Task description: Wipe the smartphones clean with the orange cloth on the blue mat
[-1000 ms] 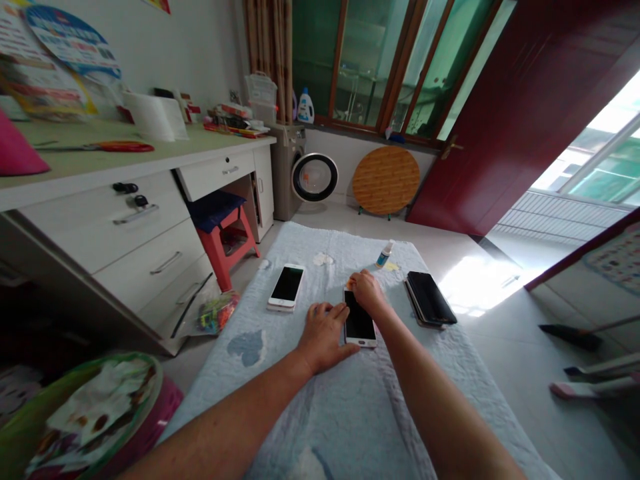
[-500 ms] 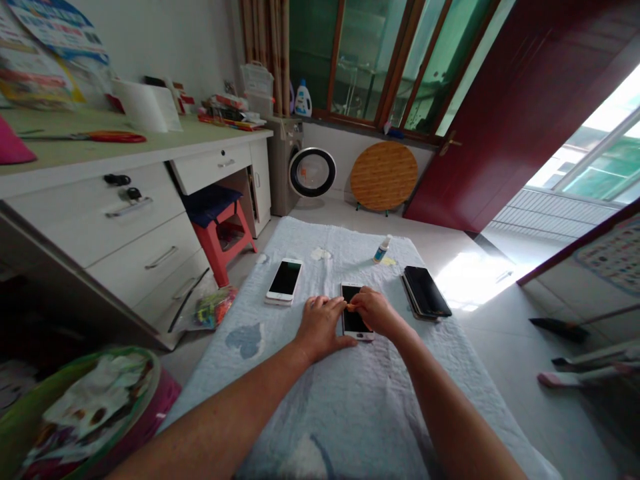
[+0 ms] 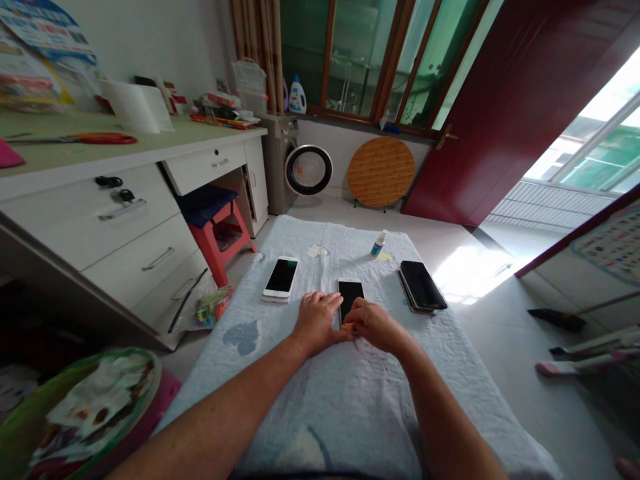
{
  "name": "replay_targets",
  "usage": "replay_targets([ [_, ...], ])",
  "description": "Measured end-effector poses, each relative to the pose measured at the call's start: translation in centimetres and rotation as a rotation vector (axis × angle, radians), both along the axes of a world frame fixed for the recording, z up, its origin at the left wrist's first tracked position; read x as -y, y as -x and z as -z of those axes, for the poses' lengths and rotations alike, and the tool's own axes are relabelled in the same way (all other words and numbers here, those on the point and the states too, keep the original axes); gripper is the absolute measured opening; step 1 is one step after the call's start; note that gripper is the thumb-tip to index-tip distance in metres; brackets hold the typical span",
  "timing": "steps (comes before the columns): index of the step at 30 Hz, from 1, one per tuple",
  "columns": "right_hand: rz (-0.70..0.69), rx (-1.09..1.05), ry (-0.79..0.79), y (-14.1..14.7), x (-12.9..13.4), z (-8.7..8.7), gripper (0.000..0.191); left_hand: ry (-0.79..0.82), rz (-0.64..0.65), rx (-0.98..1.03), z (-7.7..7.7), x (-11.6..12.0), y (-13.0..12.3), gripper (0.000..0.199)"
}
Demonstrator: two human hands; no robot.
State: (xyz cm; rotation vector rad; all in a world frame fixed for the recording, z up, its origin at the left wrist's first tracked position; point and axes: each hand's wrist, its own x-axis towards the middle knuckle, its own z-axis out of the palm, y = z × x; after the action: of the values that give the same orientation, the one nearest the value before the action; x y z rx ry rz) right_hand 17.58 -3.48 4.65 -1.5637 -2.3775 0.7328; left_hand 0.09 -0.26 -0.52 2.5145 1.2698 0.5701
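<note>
A white smartphone (image 3: 351, 295) with a dark screen lies on the cloth-covered table between my hands. My left hand (image 3: 319, 319) holds it along its left edge, fingertips at its side and thumb reaching to its lower end. Pinched in my right hand (image 3: 374, 321) is a small orange piece (image 3: 349, 327), pressed on the lower part of the screen; its kind is mostly hidden by the fingers. The right hand also covers the phone's lower right. Another white phone (image 3: 281, 277) rests to the left, a black phone (image 3: 423, 285) on a stack to the right. A small spray bottle (image 3: 379, 245) stands behind.
The pale blue cloth (image 3: 300, 400) covers the table. To the left are a desk with drawers (image 3: 135, 227), a red stool (image 3: 220, 233) and a filled waste bin (image 3: 150, 387). A washing machine (image 3: 280, 163) with its door ajar stands at the back.
My right hand has slid the orange piece down the screen towards the phone's lower end. My left hand stays at the phone's left edge. The view has shifted slightly.
</note>
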Motion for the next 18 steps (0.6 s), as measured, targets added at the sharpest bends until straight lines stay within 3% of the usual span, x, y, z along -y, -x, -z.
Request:
replay_targets([
  [7,0.109,0.055,0.010,-2.8,0.8,-0.4,0.030,-0.004,0.021,-0.026,0.1,-0.2,0.1,0.087],
  [13,0.132,0.011,-0.026,-2.4,2.9,-1.3,0.024,-0.006,0.045,0.002,0.4,-0.7,0.3,0.051],
  [18,0.186,0.019,-0.046,-1.1,3.9,0.1,0.013,0.002,0.118,-0.018,0.5,-0.8,0.2,0.045],
])
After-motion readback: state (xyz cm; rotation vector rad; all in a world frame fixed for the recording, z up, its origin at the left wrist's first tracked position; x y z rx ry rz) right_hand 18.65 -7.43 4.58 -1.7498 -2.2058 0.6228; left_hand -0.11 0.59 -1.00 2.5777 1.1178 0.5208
